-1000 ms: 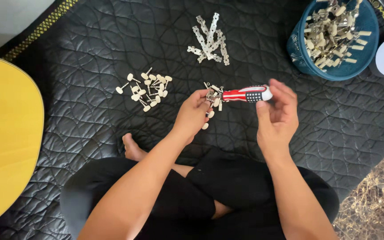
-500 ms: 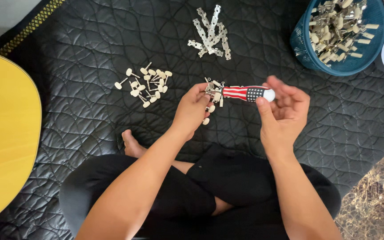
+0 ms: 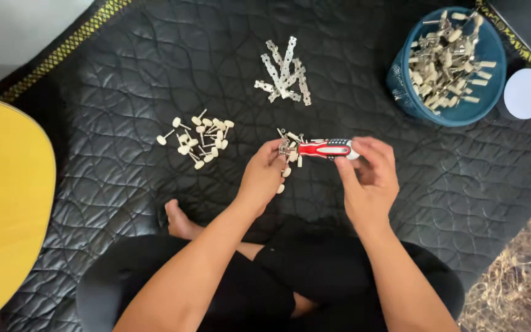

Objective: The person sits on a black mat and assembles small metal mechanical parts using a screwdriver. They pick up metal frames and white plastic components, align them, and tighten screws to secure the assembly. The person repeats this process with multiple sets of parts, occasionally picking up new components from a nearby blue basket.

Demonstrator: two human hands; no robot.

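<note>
I sit cross-legged on a black quilted mat (image 3: 124,67). My right hand (image 3: 369,178) grips the end of a red, white and black screwdriver handle (image 3: 324,148) that lies horizontally. Its tip points left into a small metal fitting (image 3: 287,146), which my left hand (image 3: 263,175) pinches between the fingertips. A few small white pegs (image 3: 284,178) lie on the mat just under that hand.
A scatter of white-headed pins (image 3: 196,138) lies to the left. A pile of perforated metal strips (image 3: 285,72) lies farther out. A blue bowl (image 3: 404,92) at top right holds several assembled fittings, with a white lid (image 3: 524,93) beside it. A yellow surface (image 3: 4,203) is at left.
Both hands stay on the screwdriver and fitting in the same grip. The view has shifted slightly, so everything sits a little lower in the picture.
</note>
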